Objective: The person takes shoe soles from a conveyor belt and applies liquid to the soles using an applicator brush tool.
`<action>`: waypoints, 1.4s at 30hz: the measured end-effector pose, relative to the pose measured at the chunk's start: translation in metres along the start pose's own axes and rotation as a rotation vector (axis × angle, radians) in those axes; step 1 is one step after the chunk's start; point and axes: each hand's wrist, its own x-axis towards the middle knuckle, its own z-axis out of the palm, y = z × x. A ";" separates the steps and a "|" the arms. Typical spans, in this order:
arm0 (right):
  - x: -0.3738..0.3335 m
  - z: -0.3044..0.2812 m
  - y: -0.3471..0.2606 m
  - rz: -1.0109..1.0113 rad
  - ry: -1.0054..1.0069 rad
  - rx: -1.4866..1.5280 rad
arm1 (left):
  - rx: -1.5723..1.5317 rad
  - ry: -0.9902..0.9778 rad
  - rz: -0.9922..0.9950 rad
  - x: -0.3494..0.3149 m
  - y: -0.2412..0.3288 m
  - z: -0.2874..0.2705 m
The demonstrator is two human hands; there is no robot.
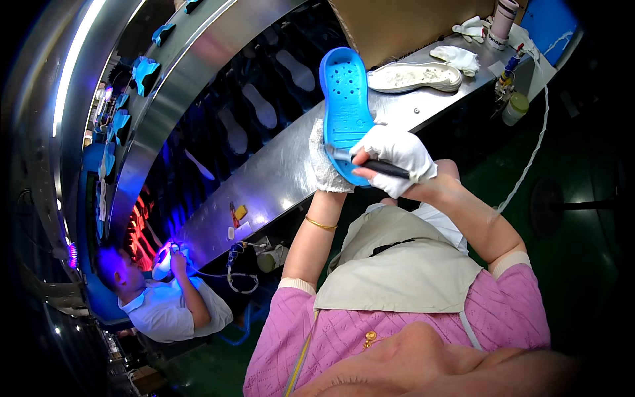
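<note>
My left hand (pixel 323 159), in a white knit glove, grips the left edge of a bright blue shoe sole (pixel 347 118). The sole stands toe-up, tilted over the front of the metal bench, and shows its recessed inner side with small holes near the top. My right hand (pixel 398 151), gloved in white with bare fingertips, is closed round a brush with a black handle (pixel 387 168). The brush's head lies against the lower part of the sole, beside my left glove. Part of the sole's lower right edge is hidden behind my right hand.
On the metal bench (pixel 281 162) lie an off-white sole (pixel 413 77) and a crumpled white cloth (pixel 456 59). A jar (pixel 514 108) and a white hose (pixel 539 132) hang at the right. Rows of soles fill the conveyor beyond. At left a person (pixel 169 301) handles a shoe.
</note>
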 end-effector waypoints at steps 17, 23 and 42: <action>0.036 -0.040 0.058 0.289 0.312 0.049 | 0.055 -0.051 -0.235 -0.038 0.006 0.020; -0.013 0.007 0.015 0.054 0.029 -0.057 | 0.159 0.176 -0.080 -0.037 0.031 0.003; 0.023 -0.074 -0.025 -0.059 0.112 -0.233 | 0.408 -0.167 0.017 0.016 0.118 0.119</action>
